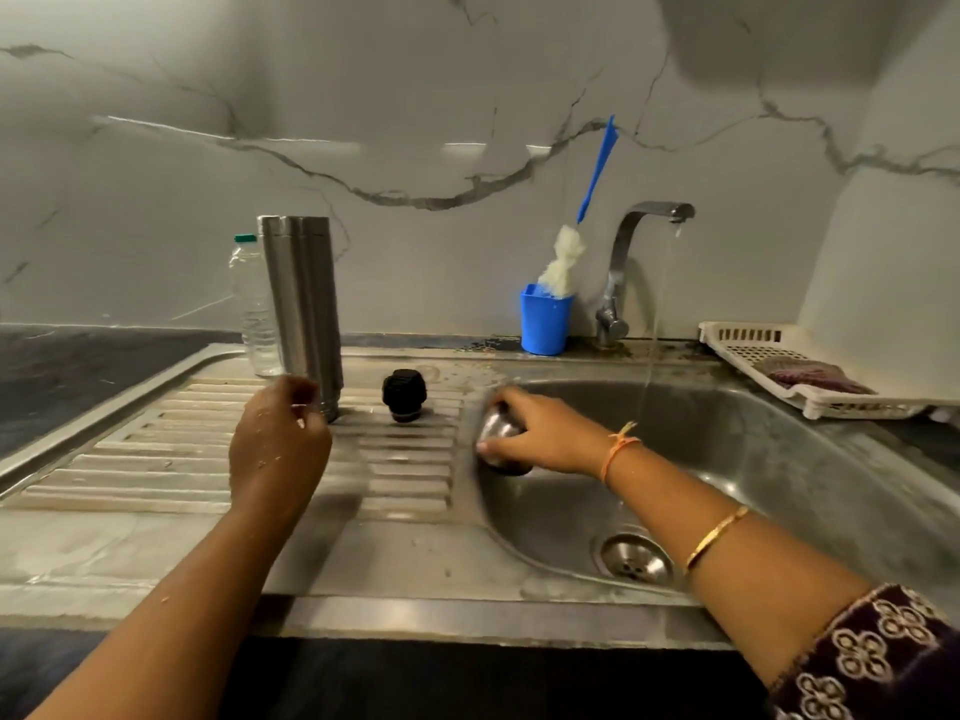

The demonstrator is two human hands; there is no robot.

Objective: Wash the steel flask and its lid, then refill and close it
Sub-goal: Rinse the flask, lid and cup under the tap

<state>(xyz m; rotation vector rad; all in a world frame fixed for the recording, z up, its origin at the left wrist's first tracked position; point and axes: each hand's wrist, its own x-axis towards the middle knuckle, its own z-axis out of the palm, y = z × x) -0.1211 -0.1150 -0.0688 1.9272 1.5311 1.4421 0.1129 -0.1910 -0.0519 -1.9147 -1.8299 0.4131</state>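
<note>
Steel flask point(301, 304) stood upright on the ribbed draining surface point(156, 449), tap point(649, 215) running.
Left grip point(280, 444) hung loosely curled, released, beside its base; right grip point(540, 433) grasped the steel cap point(494, 433) at the basin point(769, 459) edge; black stopper point(404, 394) lay between them.

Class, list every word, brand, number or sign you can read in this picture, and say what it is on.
None can be read. The steel flask and the lid show bare metal, the blue cup is plain, and the clear plastic bottle carries no label that can be made out.
</note>
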